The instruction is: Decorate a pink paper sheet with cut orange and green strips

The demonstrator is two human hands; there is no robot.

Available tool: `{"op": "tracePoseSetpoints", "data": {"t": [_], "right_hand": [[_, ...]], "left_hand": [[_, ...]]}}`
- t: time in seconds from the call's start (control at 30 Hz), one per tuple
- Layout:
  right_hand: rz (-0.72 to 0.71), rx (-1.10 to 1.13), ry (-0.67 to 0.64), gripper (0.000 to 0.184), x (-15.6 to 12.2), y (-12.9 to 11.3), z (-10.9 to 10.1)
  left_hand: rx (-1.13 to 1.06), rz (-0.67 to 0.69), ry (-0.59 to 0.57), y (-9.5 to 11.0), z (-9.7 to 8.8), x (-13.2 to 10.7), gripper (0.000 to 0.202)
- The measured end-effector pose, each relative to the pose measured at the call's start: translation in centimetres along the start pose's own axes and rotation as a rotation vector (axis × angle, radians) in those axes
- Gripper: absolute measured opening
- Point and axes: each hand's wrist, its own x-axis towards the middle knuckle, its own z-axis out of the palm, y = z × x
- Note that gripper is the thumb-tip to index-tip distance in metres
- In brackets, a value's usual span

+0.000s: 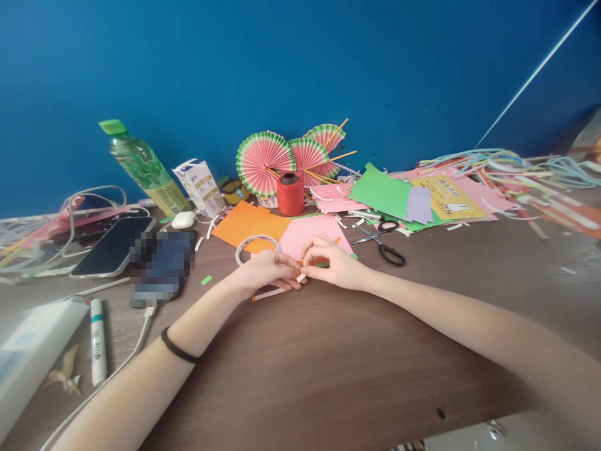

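My left hand (275, 270), with a dark band on its wrist, is closed on a narrow orange-and-white paper strip (270, 294). The strip's orange-tipped end pokes out to the left, low over the table. Touching it from the other side, my right hand (331, 264) pinches a small white piece at the strip between thumb and forefinger. Fingers hide how the white part joins the orange. Just behind my left hand stands a roll of tape (240, 246). Pink paper (315, 230) and orange paper (248, 224) lie beyond my hands.
Scissors (382, 241) lie right of my hands, near green paper (382, 191). Behind are red thread (290, 195) and pleated paper fans (265, 160). Leftward are two phones (113, 247), a marker (98, 341), a carton (201, 188) and a bottle (145, 166). Paper strips (511, 164) heap at right.
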Motion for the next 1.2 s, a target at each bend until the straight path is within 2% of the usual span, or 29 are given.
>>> {"op": "tracePoseSetpoints", "data": {"t": [0.57, 1.2], "right_hand": [[0.032, 0.002, 0.017, 0.013, 0.12, 0.09, 0.13], [0.036, -0.011, 0.014, 0.013, 0.14, -0.11, 0.09]], "left_hand": [[-0.022, 0.013, -0.033, 0.10, -0.03, -0.17, 0.018], [-0.025, -0.001, -0.019, 0.25, 0.14, -0.23, 0.021]]}}
